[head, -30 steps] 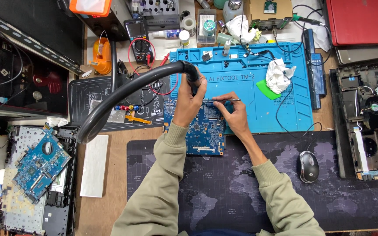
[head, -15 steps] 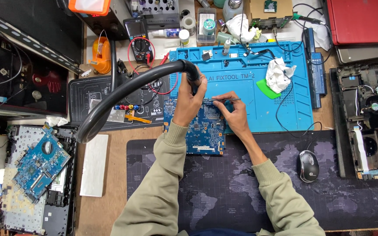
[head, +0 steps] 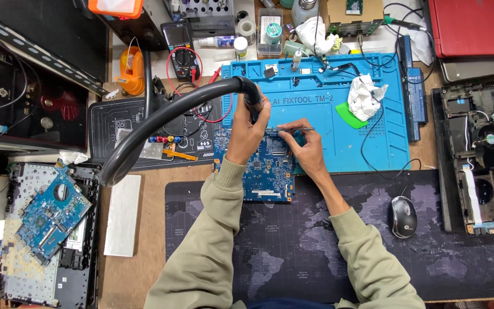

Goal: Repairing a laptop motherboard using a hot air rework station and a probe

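A blue circuit board (head: 267,171) lies at the near edge of a blue silicone work mat (head: 327,109). My left hand (head: 248,133) grips the nozzle end of a thick black flexible hose (head: 161,123) and points it down at the board's top edge. My right hand (head: 304,147) holds thin metal tweezers (head: 294,129) level over the same top edge, tips pointing left towards the nozzle. Both forearms, in olive sleeves, rest over a dark desk mat (head: 315,240) with a world map.
A black mouse (head: 402,216) sits on the desk mat at right. A second blue board (head: 47,214) lies on an opened laptop base at left. A multimeter (head: 181,54), crumpled tissue (head: 364,94), a dismantled laptop (head: 481,166) and a red laptop (head: 475,26) surround the mat.
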